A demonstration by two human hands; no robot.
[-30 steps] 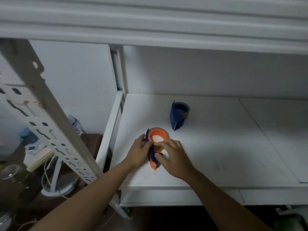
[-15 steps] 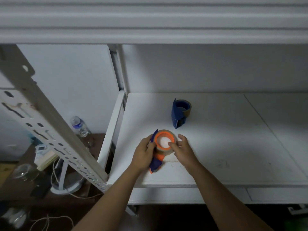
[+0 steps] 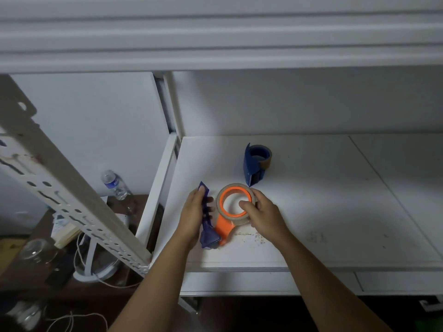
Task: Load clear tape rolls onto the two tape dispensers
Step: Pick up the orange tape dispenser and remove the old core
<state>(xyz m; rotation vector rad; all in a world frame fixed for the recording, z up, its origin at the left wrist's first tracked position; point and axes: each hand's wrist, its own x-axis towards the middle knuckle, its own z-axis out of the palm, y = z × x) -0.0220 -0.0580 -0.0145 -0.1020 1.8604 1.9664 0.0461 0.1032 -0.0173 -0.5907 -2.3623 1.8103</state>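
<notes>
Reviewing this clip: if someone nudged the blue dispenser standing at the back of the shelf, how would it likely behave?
The blue dispenser stands on a narrow edge with its tape roll carried high, so a sideways nudge would probably tip it. It looks like rigid plastic, likely light for its size. The white shelf looks smooth, so it may slide before toppling.

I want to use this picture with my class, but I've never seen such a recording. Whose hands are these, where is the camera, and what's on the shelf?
The camera sits on a person's head, looking down at their own bare hands. On the white shelf, the left hand grips an orange and blue dispenser. The right hand holds the tape roll that sits around its orange hub. Behind stands a second, blue dispenser with a roll already on it. A water bottle stands lower down on the left.
</notes>
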